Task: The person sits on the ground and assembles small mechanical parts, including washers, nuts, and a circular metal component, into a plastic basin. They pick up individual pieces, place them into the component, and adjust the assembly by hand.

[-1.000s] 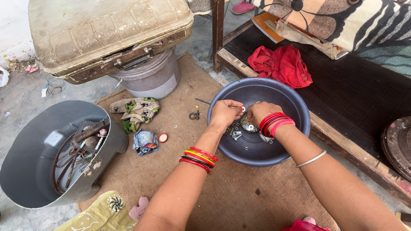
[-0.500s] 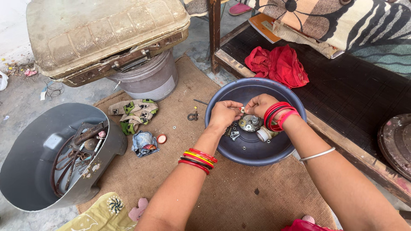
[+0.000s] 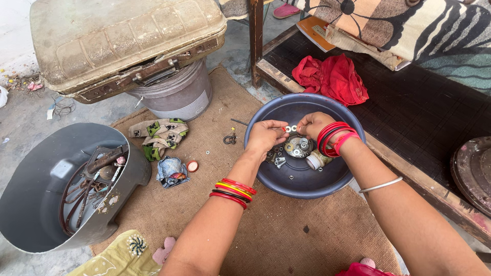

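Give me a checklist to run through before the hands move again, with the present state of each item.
1. Washers pinched between both hands: ok, left hand and right hand meet on them above the bowl.
2. Bowl flat on the mat: ok.
3. Loose parts lie inside the bowl: ok, under the hands.
4. Stray bits on the mat: not ok, a small hook lies outside the bowl.
5. Red cloth apart from the bowl: cannot tell, it lies right at the rim.
6. How many washers are held: cannot tell, too small.
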